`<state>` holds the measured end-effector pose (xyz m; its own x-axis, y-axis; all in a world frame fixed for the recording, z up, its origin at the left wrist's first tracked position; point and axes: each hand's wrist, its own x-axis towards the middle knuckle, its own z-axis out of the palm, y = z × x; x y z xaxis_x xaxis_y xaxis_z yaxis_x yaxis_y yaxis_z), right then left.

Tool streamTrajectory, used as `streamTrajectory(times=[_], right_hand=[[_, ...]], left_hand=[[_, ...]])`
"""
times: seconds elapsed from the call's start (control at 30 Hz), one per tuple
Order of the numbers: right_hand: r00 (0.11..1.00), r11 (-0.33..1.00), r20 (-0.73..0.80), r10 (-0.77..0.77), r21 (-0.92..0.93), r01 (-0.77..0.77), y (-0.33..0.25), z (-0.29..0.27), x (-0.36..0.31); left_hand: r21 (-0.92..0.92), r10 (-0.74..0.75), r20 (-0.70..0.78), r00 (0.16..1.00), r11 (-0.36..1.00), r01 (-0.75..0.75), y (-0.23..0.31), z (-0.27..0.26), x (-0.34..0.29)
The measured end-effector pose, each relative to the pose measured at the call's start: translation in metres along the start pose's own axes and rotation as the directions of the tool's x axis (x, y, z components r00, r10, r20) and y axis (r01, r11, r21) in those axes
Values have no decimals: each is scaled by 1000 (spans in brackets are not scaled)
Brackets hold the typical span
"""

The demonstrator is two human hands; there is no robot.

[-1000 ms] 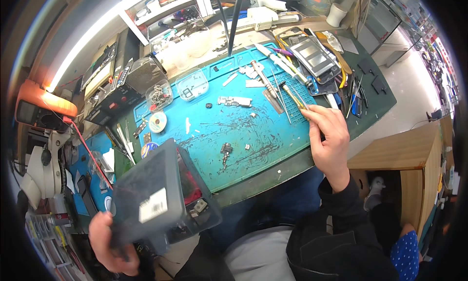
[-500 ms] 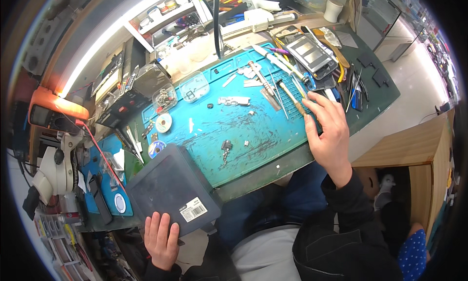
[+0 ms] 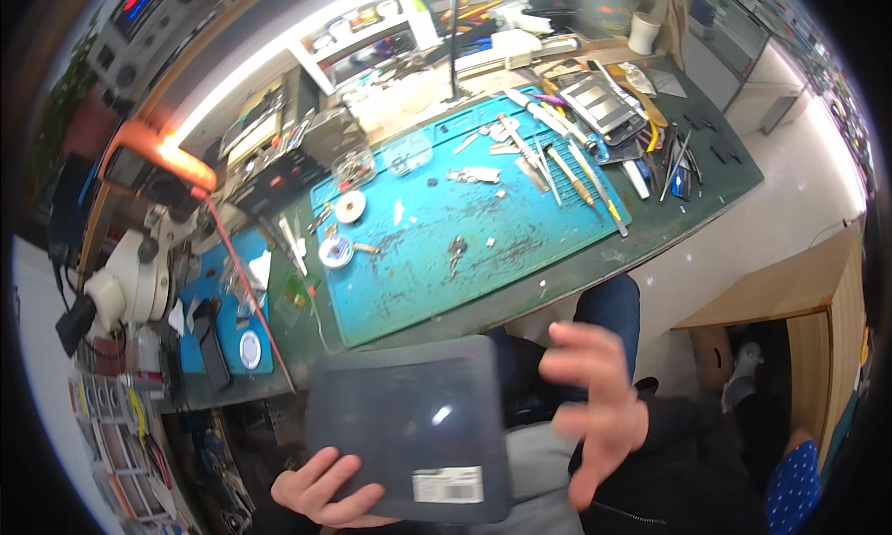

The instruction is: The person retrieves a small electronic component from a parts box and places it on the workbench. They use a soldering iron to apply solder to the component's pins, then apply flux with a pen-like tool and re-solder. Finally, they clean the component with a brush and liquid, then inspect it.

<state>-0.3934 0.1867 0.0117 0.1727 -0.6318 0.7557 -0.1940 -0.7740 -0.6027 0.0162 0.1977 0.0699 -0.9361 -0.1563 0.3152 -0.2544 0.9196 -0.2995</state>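
A flat dark grey plastic case (image 3: 400, 405) with a white barcode label is held over my lap, off the bench's near edge. Its lower left side is gripped by my left hand (image 3: 327, 490), fingers lying over the top face. To the right of the case, my right hand (image 3: 595, 400) is in the air, empty, its fingers apart and slightly blurred. The blue work mat (image 3: 409, 293) lies beyond the case, with a small dark metal part (image 3: 456, 246) and a silver metal piece (image 3: 474, 175) on it.
Solder spools (image 3: 349, 207) and clear tubs (image 3: 409, 152) stand on the mat's left side. Brushes and tweezers (image 3: 571, 175) lie at its right, near a stack of phone parts (image 3: 604, 108). An orange-edged meter (image 3: 153, 168) and a white microscope (image 3: 121, 284) are at left; a wooden cabinet (image 3: 762, 293) is at right.
The case has moved off the bench's left side toward my body and turned more level. My right hand has left the tools and come down near the case. The view has shifted.
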Motion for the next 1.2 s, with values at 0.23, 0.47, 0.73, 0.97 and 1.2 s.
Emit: streamTrajectory(times=[0.23, 0.47, 0.73, 0.97, 1.2], right_hand=[[809, 846, 324, 490, 45, -531, -59, 42, -57], [815, 862, 333, 474, 13, -507, -50, 66, -97], [716, 656, 285, 637, 288, -698, -25, 91, -107], [337, 49, 467, 818, 527, -849, -4, 129, -74], [449, 258, 238, 861, 557, -790, 36, 178, -66]], left_hand=[[-173, -15, 121, 992, 984, 36, 37, 17, 31], [-141, -97, -25, 995, 986, 93, 70, 52, 11], [-169, -148, -110, 983, 977, 129, 75, 72, -18], [-56, -275, -161, 948, 961, 269, 72, 102, -42], [-10, -431, -40, 902, 902, 431, 50, 154, -77]])
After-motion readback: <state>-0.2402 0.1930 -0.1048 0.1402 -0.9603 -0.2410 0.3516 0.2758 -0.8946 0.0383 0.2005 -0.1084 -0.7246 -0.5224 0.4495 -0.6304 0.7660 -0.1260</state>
